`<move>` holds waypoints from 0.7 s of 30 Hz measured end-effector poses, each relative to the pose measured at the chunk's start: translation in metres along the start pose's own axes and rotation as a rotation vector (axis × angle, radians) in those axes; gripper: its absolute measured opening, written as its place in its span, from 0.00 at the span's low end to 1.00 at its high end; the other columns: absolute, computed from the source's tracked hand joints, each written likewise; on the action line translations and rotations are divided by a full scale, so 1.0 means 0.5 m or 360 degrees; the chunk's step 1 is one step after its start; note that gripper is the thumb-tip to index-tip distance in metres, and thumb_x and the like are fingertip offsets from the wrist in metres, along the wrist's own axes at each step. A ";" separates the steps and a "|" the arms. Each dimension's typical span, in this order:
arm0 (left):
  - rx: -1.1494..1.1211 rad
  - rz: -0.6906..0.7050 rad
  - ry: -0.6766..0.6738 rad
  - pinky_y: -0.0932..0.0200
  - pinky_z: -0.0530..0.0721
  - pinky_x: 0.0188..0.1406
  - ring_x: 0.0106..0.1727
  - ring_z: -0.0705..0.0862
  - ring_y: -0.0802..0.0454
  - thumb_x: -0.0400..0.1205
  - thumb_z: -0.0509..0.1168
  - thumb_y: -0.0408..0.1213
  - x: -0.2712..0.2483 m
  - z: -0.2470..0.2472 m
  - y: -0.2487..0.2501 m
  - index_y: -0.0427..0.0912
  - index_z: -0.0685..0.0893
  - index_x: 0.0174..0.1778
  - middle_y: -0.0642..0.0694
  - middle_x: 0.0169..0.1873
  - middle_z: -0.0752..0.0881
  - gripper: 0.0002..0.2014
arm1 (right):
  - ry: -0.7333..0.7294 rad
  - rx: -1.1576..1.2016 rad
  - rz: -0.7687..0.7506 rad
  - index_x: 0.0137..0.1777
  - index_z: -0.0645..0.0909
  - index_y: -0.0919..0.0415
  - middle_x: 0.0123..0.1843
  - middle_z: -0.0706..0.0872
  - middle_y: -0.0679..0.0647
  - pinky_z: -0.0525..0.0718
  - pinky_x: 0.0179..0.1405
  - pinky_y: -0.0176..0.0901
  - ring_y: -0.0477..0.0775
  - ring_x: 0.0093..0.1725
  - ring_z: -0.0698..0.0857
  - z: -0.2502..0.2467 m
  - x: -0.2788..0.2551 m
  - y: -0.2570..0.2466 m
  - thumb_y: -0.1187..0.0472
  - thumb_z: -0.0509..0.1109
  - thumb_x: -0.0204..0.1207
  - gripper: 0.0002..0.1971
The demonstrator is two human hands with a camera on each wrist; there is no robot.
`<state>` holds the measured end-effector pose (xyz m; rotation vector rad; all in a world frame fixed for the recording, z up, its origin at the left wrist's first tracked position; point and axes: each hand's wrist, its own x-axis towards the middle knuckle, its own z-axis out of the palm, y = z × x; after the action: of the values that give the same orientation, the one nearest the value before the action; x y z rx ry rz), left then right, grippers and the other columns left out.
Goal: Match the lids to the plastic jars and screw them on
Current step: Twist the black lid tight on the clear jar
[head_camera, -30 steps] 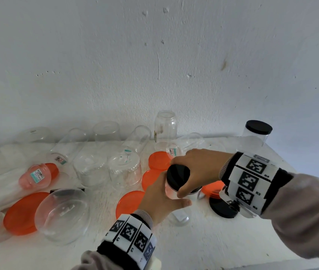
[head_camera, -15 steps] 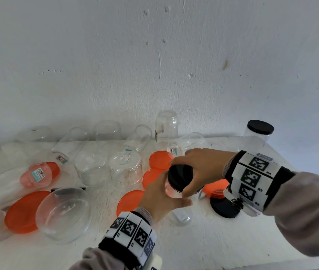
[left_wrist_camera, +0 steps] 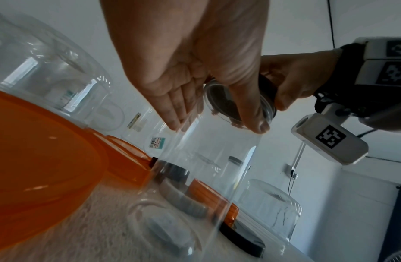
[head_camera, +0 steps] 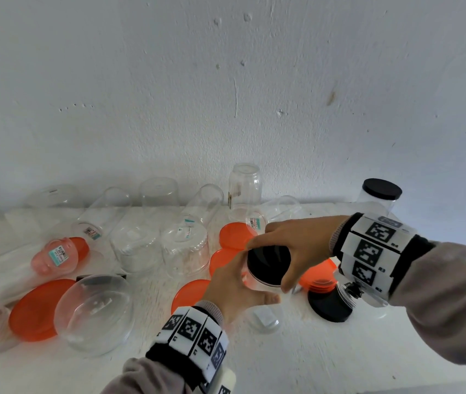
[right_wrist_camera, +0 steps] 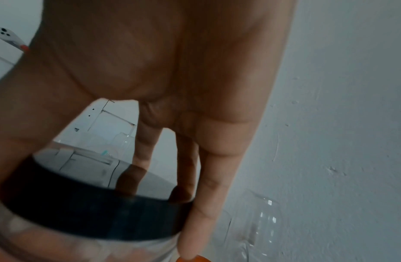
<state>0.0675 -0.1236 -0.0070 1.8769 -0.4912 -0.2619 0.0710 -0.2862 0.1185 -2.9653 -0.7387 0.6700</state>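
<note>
A clear plastic jar (left_wrist_camera: 208, 159) stands upright on the white table (head_camera: 325, 359), a black lid (head_camera: 268, 264) on its mouth. My left hand (head_camera: 234, 288) wraps the jar's upper body, thumb on the near side. My right hand (head_camera: 294, 243) grips the black lid (right_wrist_camera: 92, 211) from above, fingers and thumb curled round its rim. Another black lid (head_camera: 329, 307) lies on the table under my right wrist. At the back right stands a jar capped in black (head_camera: 379, 199).
Several clear jars (head_camera: 138, 248) stand upside down or lie along the wall. Orange lids (head_camera: 34, 309) lie at front left, centre (head_camera: 236, 234) and in a stack (head_camera: 318, 278) right of the held jar. A pink jar with an orange lid (head_camera: 58, 254) lies at the left.
My right hand has turned slightly on the black lid; both hands and the jar stay in the same place on the table.
</note>
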 end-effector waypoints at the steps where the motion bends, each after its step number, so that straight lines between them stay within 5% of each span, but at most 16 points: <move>1: 0.0003 -0.0002 -0.0011 0.71 0.75 0.63 0.64 0.78 0.66 0.58 0.84 0.45 0.000 -0.001 0.002 0.62 0.71 0.69 0.68 0.57 0.81 0.44 | -0.0015 0.0010 0.0000 0.77 0.61 0.35 0.59 0.68 0.42 0.75 0.52 0.38 0.45 0.58 0.70 -0.001 -0.001 0.001 0.45 0.79 0.66 0.42; 6: -0.0043 -0.0047 -0.0135 0.56 0.73 0.73 0.71 0.75 0.56 0.60 0.84 0.44 0.002 -0.015 0.005 0.58 0.67 0.76 0.57 0.67 0.79 0.49 | -0.0111 0.0014 -0.0083 0.76 0.62 0.34 0.63 0.67 0.42 0.75 0.55 0.39 0.46 0.63 0.69 -0.015 -0.009 -0.008 0.56 0.81 0.65 0.43; 10: -0.0015 -0.0026 -0.0225 0.55 0.74 0.73 0.71 0.75 0.57 0.62 0.83 0.43 0.004 -0.024 0.009 0.72 0.66 0.69 0.59 0.66 0.79 0.45 | -0.0105 0.0000 -0.0191 0.75 0.63 0.33 0.68 0.66 0.42 0.76 0.54 0.38 0.46 0.65 0.68 -0.020 -0.017 -0.020 0.63 0.80 0.63 0.45; 12: -0.0039 -0.0048 -0.0226 0.54 0.74 0.73 0.71 0.75 0.57 0.62 0.83 0.43 0.002 -0.021 0.009 0.64 0.65 0.74 0.57 0.67 0.79 0.48 | -0.0061 0.0031 -0.0166 0.76 0.62 0.33 0.68 0.66 0.42 0.76 0.53 0.36 0.45 0.65 0.69 -0.019 -0.020 -0.023 0.61 0.80 0.64 0.45; 14: -0.0076 -0.0072 -0.0243 0.50 0.72 0.75 0.73 0.73 0.54 0.62 0.83 0.43 0.000 -0.017 0.009 0.53 0.65 0.78 0.54 0.70 0.77 0.49 | -0.0041 0.0037 -0.0121 0.77 0.61 0.32 0.69 0.66 0.42 0.79 0.61 0.44 0.46 0.67 0.69 -0.018 -0.020 -0.026 0.59 0.80 0.65 0.45; 17: -0.0070 -0.0050 -0.0230 0.57 0.69 0.76 0.74 0.71 0.58 0.64 0.82 0.44 -0.004 -0.013 0.008 0.54 0.62 0.79 0.58 0.71 0.75 0.49 | -0.0056 0.0032 -0.0031 0.77 0.59 0.32 0.68 0.67 0.43 0.78 0.65 0.50 0.48 0.68 0.70 -0.021 -0.018 -0.025 0.56 0.80 0.66 0.45; 21: -0.0096 -0.0037 -0.0193 0.69 0.69 0.69 0.73 0.70 0.62 0.65 0.81 0.44 -0.006 -0.008 0.005 0.58 0.63 0.77 0.65 0.68 0.74 0.47 | -0.0057 0.0061 0.0057 0.77 0.59 0.31 0.63 0.67 0.40 0.75 0.61 0.43 0.46 0.66 0.69 -0.020 -0.019 -0.012 0.52 0.80 0.65 0.44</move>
<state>0.0659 -0.1194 -0.0032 1.8159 -0.5383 -0.4039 0.0649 -0.2840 0.1321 -2.9461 -0.6685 0.7330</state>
